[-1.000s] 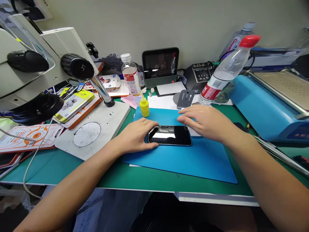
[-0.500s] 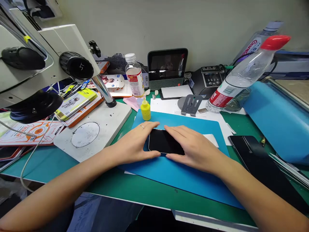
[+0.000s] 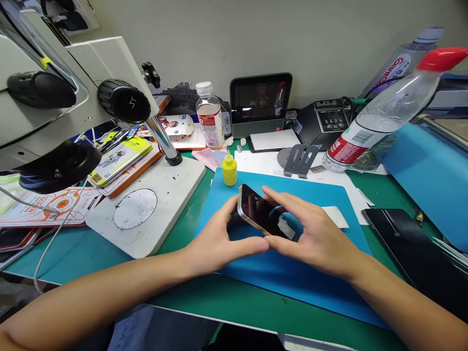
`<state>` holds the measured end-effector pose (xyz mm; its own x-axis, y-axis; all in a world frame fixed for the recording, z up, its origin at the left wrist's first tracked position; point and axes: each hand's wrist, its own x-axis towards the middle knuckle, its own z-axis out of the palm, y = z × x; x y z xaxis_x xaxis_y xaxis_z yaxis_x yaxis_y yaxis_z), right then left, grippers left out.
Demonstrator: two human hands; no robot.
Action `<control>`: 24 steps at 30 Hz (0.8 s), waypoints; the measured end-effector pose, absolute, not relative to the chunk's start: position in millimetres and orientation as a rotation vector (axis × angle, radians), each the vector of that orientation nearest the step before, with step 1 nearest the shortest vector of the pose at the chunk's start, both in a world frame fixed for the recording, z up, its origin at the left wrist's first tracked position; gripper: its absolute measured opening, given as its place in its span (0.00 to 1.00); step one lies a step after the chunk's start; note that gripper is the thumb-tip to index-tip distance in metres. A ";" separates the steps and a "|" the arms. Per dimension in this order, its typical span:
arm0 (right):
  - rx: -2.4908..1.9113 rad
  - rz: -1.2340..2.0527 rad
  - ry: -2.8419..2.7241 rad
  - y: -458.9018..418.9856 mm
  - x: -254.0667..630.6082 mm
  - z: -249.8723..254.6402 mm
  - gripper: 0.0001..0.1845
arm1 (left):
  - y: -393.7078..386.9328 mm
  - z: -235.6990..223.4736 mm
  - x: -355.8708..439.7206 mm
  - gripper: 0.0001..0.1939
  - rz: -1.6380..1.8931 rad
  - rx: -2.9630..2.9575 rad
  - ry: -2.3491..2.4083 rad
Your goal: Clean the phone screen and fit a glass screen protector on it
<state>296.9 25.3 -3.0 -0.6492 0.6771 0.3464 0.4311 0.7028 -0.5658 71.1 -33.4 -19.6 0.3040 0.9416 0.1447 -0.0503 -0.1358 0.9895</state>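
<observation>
A dark-screened smartphone (image 3: 261, 212) with a metal frame is tilted above the blue work mat (image 3: 285, 183), its left end raised. My right hand (image 3: 305, 224) grips its right part, fingers along the far edge and thumb at the near edge. At the raised left end, my left hand (image 3: 223, 236) holds the phone from below; its fingers are partly hidden behind it, and its thumb stretches along the near side. Light reflects on the glass. A small yellow bottle (image 3: 229, 170) stands upright on the mat behind the phone.
A microscope (image 3: 124, 100) with a pale base (image 3: 175, 197) occupies the left. Behind the mat are a drink bottle (image 3: 210, 117), a display (image 3: 261, 100) and a grey stand (image 3: 302, 160). At right, a red-capped bottle (image 3: 383, 117) leans, and a dark flat panel (image 3: 413, 248) lies nearby.
The phone has gone from lying flat on the mat to tilted, left end up. My left fingers have moved underneath it. The whole view has shifted slightly.
</observation>
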 end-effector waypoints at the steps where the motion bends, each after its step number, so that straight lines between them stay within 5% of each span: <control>1: -0.851 0.612 -2.353 24.9 296.0 -3.1 0.42 | -33.0 -21.9 73.0 0.33 1.115 1.389 0.857; 5: -0.814 0.625 -2.326 23.8 292.8 -5.2 0.45 | -29.5 -23.5 75.0 0.31 1.190 1.354 0.861; 12: -0.627 0.622 -2.376 20.7 289.4 -4.1 0.49 | -33.8 -23.1 69.8 0.42 1.333 1.534 0.826; 18: -0.664 0.878 -2.231 22.1 291.2 23.1 0.34 | -33.2 -22.2 66.6 0.41 1.452 1.663 0.823; 24: -0.650 1.307 -2.053 20.0 262.2 49.3 0.34 | -29.1 -20.2 65.5 0.38 1.478 1.710 0.819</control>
<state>262.2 20.0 49.3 -0.6917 0.6836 0.2328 0.0781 0.3914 -0.9169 65.5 -29.1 -20.2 0.1407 0.8350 0.5319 0.0084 -0.5383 0.8427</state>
